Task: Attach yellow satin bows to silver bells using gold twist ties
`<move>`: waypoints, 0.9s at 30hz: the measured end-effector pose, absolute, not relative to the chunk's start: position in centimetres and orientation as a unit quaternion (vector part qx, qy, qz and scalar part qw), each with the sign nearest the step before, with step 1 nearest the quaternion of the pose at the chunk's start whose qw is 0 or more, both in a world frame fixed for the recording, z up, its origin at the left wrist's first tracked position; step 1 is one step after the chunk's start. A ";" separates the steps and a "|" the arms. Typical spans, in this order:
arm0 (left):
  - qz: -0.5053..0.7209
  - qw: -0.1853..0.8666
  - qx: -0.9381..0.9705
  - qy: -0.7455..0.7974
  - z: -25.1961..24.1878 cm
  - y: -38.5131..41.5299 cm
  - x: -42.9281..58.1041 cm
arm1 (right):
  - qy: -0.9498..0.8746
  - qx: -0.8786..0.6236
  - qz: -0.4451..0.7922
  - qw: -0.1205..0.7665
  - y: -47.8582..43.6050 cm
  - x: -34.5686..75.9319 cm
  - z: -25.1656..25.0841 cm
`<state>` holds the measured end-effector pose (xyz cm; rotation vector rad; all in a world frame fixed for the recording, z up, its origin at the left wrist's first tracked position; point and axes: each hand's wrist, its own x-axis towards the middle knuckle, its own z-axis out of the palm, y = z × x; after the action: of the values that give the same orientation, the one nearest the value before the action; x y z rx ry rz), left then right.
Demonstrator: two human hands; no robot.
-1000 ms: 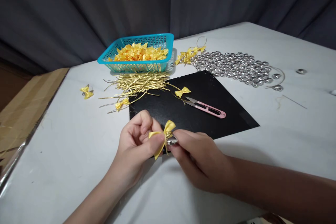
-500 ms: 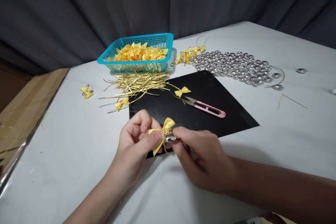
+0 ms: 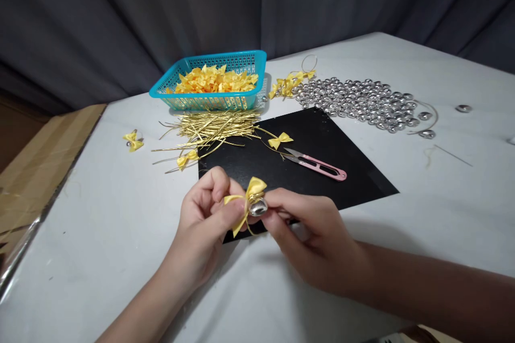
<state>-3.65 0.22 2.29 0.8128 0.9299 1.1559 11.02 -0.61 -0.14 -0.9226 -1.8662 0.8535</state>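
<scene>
Both hands meet over the near edge of a black mat (image 3: 322, 134). My left hand (image 3: 203, 225) pinches a small yellow ribbon bow (image 3: 251, 193) between thumb and fingers. My right hand (image 3: 309, 236) pinches a shiny silver bead (image 3: 258, 207) pressed against the bow's knot, where a thin gold wire loops down. Both hands are closed on this small assembly, held just above the table.
Pink thread snips (image 3: 319, 166) lie on the mat. Behind it are a pile of gold wire ties (image 3: 213, 126), a teal basket (image 3: 245, 59) of yellow bows, and a heap of silver beads (image 3: 362, 102). Loose bows (image 3: 132, 140) lie on the white table (image 3: 100, 236); cardboard (image 3: 36, 166) at left.
Both hands with the bow and bead have shifted slightly away from me and up. The bead has turned a little against the knot. Nothing else has moved.
</scene>
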 end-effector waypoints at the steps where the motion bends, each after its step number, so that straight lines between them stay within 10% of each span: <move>1: 0.516 0.661 0.355 0.414 2.3 0.2 -3.6 | -0.735 -0.369 0.358 0.441 -0.6 11.0 -0.1; 27: 0.488 0.723 0.288 0.396 2.8 -0.5 -2.8 | -0.777 -0.378 0.111 0.491 -1.4 11.7 0.1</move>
<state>-2.78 -0.51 2.76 0.6368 0.8741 1.0767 11.70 -1.41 0.06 -0.9180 -1.8868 0.2686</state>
